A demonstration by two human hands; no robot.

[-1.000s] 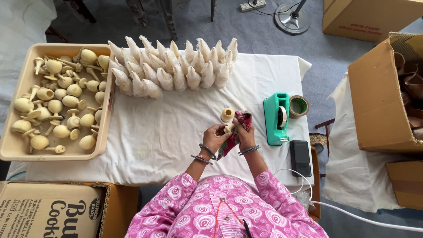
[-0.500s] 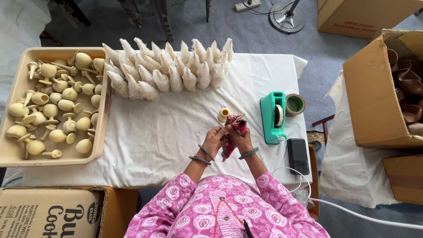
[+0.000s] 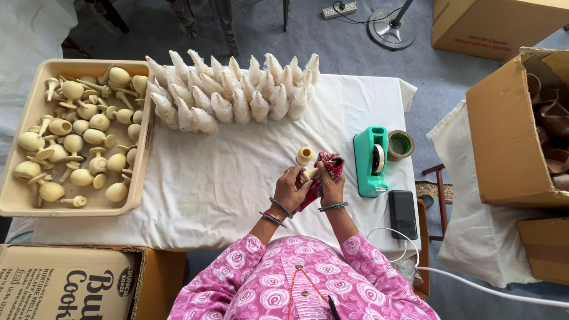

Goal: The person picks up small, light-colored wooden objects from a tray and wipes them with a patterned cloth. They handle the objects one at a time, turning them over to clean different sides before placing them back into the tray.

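Centrally, the left hand (image 3: 291,188) has its fingers clamped on a cream goblet (image 3: 305,161). Beside it, the right hand (image 3: 331,185) grips a red cloth (image 3: 326,169) above the worktop (image 3: 207,184).

From my feed, the stem of the cream goblet (image 3: 305,159) vanishes between my left hand (image 3: 291,188) and right hand (image 3: 329,185), so I cannot tell how the fingers sit on it. Most of the red patterned cloth (image 3: 328,163) is buried under the right hand. Far right of that hand, the open carton (image 3: 514,127) is cut by the edge, its brown contents indistinct.
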